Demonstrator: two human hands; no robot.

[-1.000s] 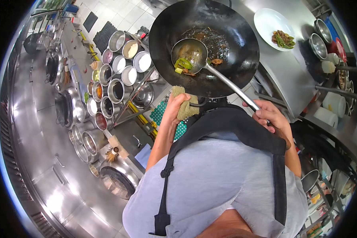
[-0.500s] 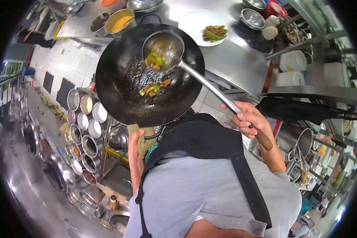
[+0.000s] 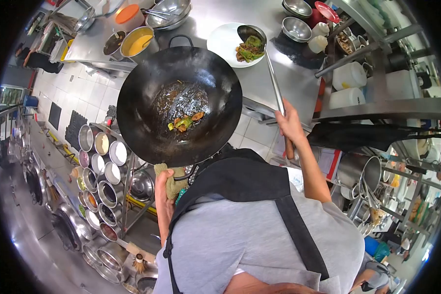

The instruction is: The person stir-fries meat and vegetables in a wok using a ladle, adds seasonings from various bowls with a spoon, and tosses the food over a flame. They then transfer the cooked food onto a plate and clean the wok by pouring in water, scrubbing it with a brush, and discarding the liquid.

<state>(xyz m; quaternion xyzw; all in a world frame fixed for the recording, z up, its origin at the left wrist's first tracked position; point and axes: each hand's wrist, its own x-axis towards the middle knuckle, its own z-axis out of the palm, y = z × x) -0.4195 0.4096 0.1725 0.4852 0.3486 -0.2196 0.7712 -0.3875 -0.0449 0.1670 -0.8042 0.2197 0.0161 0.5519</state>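
My left hand (image 3: 165, 182) is closed around a folded greenish cloth (image 3: 175, 186) at the near handle of a large black wok (image 3: 137, 108). A small heap of green and brown food (image 3: 185, 122) lies in the wok's oily bottom. My right hand (image 3: 290, 122) grips the long metal handle of a ladle (image 3: 274, 78), whose wooden end sticks out below the fist. The ladle's bowl is tipped over a white plate (image 3: 220, 44), against a pile of cooked green vegetables and brown pieces (image 3: 250, 50). Part of that pile is hidden by the bowl.
Beyond the wok on the steel counter (image 3: 201, 22) stand a pot of yellow liquid (image 3: 138, 43) and an orange-lidded tub (image 3: 129, 14). Metal bowls (image 3: 296, 29) sit right of the plate. Several ingredient containers (image 3: 103, 164) line the left. A shelf rail (image 3: 377, 109) runs along the right.
The ladle has moved from above the wok to the plate at the right, its bowl now tipped there. The plate's food pile looks larger. My left hand still holds the wok.
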